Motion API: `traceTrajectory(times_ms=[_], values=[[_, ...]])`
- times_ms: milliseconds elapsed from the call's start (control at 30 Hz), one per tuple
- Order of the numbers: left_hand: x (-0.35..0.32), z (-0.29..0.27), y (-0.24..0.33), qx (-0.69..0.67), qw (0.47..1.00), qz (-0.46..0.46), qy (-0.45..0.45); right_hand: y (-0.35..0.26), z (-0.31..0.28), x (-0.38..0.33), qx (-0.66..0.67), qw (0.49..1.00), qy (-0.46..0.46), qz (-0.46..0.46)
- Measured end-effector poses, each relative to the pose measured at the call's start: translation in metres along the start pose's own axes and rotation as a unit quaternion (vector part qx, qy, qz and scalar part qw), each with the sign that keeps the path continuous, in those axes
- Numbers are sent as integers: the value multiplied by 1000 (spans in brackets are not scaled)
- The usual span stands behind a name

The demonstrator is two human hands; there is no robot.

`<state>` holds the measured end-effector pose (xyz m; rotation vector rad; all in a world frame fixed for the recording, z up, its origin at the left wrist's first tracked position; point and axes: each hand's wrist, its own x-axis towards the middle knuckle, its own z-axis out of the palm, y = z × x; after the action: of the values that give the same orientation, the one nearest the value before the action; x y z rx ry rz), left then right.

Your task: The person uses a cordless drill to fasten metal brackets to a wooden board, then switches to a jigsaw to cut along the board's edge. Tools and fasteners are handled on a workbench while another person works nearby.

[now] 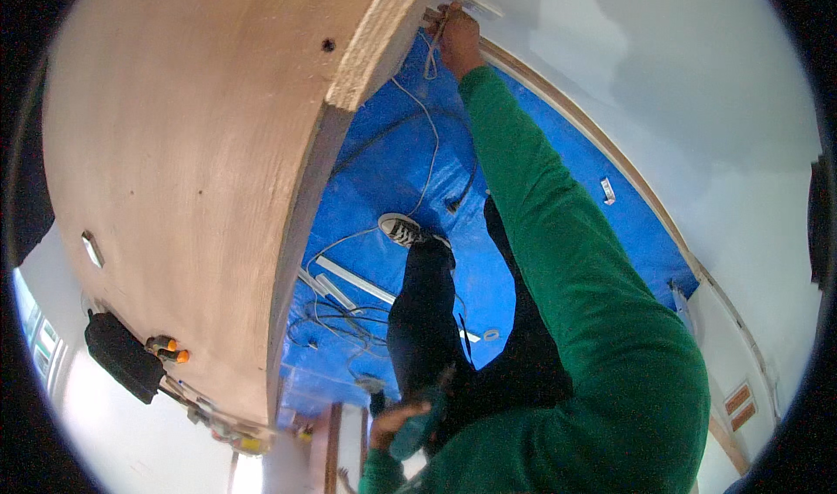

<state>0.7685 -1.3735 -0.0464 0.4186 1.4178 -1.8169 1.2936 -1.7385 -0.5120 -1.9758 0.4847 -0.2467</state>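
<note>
My right arm, in a green sleeve, reaches up to the gap between a wooden panel's edge and the wall. There my right hand (459, 39) is closed, and a loop of thin white cable (433, 132) hangs from its fingers. A small brown piece at the fingertips is too small to name. Low in the picture and close to my body, my left hand (397, 424) is wrapped round a dark teal power tool (413, 437), blurred and partly hidden, its exact kind unclear.
A large wooden panel (200, 145) fills the left, bearing a black pouch (124, 354) and an orange-and-black tool (167, 349). Blue sheeting (370, 189) covers the floor under cables and white trunking strips (356, 279). My shoe (403, 230) stands there. A pale wall (697, 102) rises at right.
</note>
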Motion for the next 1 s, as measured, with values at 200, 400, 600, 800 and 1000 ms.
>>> traceTrajectory(times_ms=[200, 400, 600, 800, 1000], values=[[1, 1, 7, 3, 998, -56, -22, 32, 33, -112, -169, 985, -34, -2], [5, -2, -20, -37, 997, 63, 19, 57, -61, -270, -78, 985, -108, 110], [8, 18, -17, -54, 980, 153, -118, -59, -259, -260, -180, 941, -263, 110], [-50, 55, 30, -16, 932, 350, -86, -103, -252, -134, -166, 972, -165, -34], [-93, 78, 8, -84, 903, 405, -118, -93, -257, -119, -213, 957, -195, -10]])
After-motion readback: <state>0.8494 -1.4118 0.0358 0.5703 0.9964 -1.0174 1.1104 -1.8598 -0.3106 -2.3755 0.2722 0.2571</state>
